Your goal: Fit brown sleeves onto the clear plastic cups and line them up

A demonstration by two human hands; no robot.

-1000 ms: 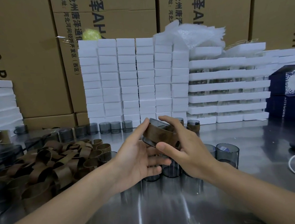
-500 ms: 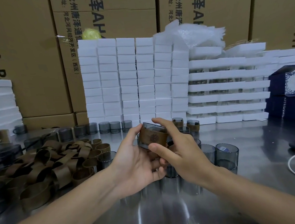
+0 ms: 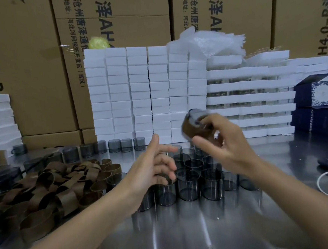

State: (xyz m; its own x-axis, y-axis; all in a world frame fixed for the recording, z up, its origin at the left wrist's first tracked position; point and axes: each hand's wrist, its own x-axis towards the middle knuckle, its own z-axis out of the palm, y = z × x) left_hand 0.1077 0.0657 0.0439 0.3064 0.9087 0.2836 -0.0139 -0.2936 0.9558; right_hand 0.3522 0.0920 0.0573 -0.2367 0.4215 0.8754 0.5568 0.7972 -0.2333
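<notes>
Sleeved cup [image 3: 191, 129] gripped tilted in R hand [image 3: 225, 149], not yet lined up; L hand [image 3: 154, 165] loose, empty. Below grip: many bare cups [image 3: 188, 185]; sleeve pile [image 3: 52, 190] well left. Prob. most work remains.

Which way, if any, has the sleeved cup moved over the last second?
Yes: the sleeved cup, gripped by the right hand alone, has risen and shifted right, from below the base of the white foam stack to across its lowest right-hand blocks.

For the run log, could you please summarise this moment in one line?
right hand: holds brown-sleeved clear plastic cup, tilted | left hand: relaxed, holds nothing | bare clear cups: clustered upright
</notes>
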